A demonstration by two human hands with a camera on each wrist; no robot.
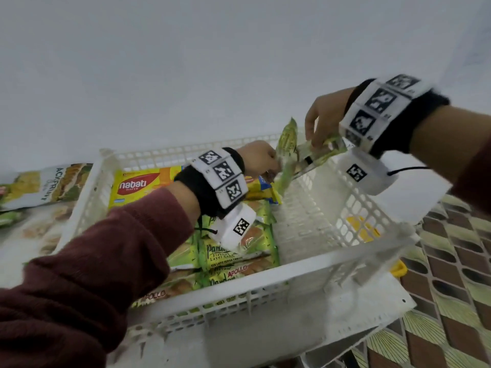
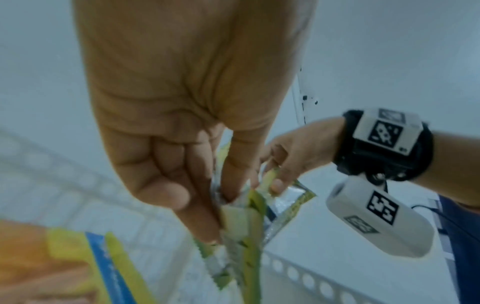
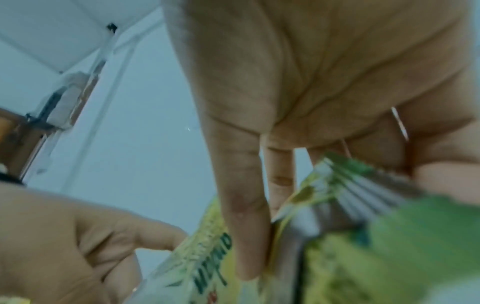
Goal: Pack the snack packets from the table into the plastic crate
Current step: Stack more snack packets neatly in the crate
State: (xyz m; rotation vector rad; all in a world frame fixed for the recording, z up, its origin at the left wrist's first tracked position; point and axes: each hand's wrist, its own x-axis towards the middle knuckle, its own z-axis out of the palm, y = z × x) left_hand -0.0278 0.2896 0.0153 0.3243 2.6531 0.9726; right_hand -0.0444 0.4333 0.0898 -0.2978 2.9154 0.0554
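Green cake packets (image 1: 239,251) are already laid in the crate (image 1: 265,282) beside a yellow wafer pack (image 1: 138,185); more green packets (image 1: 288,152) are pinched over its far rim by the left hand (image 1: 259,159) and right hand (image 1: 322,116). Others (image 1: 34,187) are left outside

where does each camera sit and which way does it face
Head: on the head, looking down at the plastic crate; both hands and sleeves show.
Left wrist: along the left hand to the green packets; right hand beyond.
Right wrist: along the right hand, angled upward, wall behind.
All share the green packets.
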